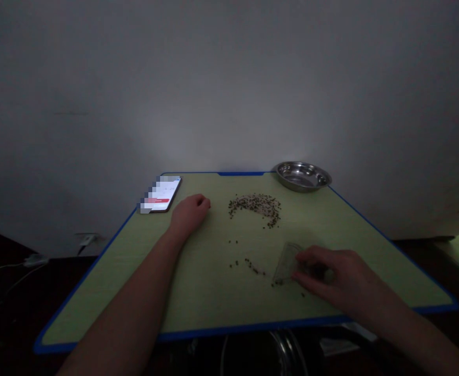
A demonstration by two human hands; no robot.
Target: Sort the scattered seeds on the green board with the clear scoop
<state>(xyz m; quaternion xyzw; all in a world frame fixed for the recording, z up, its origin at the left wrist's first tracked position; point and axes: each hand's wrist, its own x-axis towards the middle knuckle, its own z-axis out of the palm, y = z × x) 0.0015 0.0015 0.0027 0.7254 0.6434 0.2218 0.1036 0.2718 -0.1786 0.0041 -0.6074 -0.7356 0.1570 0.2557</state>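
My right hand (335, 274) pinches a thin, clear plastic piece (285, 262) between thumb and fingers, low over the table's near right part. A few dark grains (278, 282) lie at its lower edge. Further in, a heap of mixed dark and pale grains (257, 203) is spread in a curved patch. A thin trail of loose dark grains (253, 267) lies between that heap and the near edge. My left hand (190, 213) rests on the table left of the heap, fingers curled closed, with nothing seen in it.
The pale table (202, 292) has a blue rim and stands against a grey wall (229, 94). A shallow steel bowl (303, 176) sits at the far right corner. At the far left lies a phone (162, 193) with a lit screen. Cables (21, 274) run on the left.
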